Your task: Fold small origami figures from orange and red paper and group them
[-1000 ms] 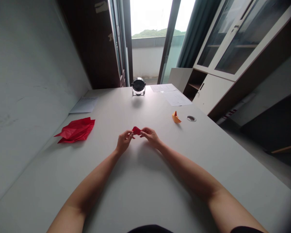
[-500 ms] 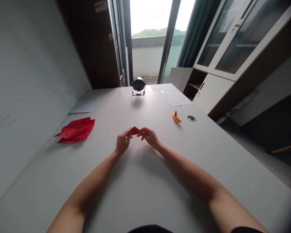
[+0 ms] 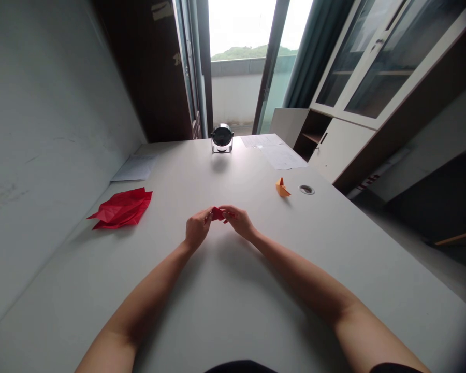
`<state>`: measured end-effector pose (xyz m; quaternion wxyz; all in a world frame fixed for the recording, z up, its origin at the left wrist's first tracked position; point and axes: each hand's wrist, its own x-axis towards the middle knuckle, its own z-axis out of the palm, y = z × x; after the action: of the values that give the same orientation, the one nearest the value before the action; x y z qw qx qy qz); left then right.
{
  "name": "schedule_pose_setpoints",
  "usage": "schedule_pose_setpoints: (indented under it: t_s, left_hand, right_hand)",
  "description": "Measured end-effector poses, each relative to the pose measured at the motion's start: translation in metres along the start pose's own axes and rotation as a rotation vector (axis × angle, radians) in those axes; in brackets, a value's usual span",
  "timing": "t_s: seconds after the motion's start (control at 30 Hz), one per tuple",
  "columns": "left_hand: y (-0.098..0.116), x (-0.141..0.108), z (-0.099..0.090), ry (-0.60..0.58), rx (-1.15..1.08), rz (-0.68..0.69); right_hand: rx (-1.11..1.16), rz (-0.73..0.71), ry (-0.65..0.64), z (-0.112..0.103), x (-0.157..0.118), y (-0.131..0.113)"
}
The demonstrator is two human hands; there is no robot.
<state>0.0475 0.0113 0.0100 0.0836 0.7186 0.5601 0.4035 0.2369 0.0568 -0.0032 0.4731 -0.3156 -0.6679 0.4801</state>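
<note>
White table [image 3: 225, 316] fills most of the lower view. Grey wall [image 3: 42, 129] runs along its left side. Dark wood cupboard [image 3: 151, 77] stands beyond the far left corner; white cabinet [image 3: 347, 145] to the right, glass upper doors, one lower door ajar. Dark curtain [image 3: 314, 57] hangs between the cabinet and a bright glazed opening.

On the table, far right: pale sheets [image 3: 283, 156] with faint print, lying flat. Another pale sheet [image 3: 134, 168] lies flat near the wall. Nearer, same side: loose red paper [image 3: 124, 209], crumpled, edges lifting.

Round black device [image 3: 222, 135] on a metal stand, upright, near the far edge.

Left hand [image 3: 197, 228]: thumb and fingers pressed together, pinching the left end of the work piece. Right hand [image 3: 238, 221]: fingers curled in from the other side, pinching the right end; exact fingertip contact partly hidden.

Orange folded paper [image 3: 281, 187] sits right of the hands, well apart from them, one point up. Round cable hole [image 3: 306, 189] just beside it.

Smallest: red folded piece [image 3: 217, 213], between both sets of fingertips, mid-table. Cannot tell whether it touches the tabletop.
</note>
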Motion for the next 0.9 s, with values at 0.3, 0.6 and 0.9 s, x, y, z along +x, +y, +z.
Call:
schedule_pose_setpoints:
  t_s: [0.3,0.6,0.9]
  left_hand:
    - [-0.003,0.001,0.000,-0.047,-0.207,-0.089]
    - [-0.005,0.002,0.005,-0.048,-0.418,-0.132]
    - [0.001,0.001,0.001,-0.086,-0.252,-0.103]
  right_hand:
    - [-0.047,0.023,-0.009,0.000,0.001,0.000]
    - [-0.068,0.040,0.042,-0.001,0.002,0.000]
    - [-0.321,-0.039,-0.011,-0.004,-0.003,-0.009]
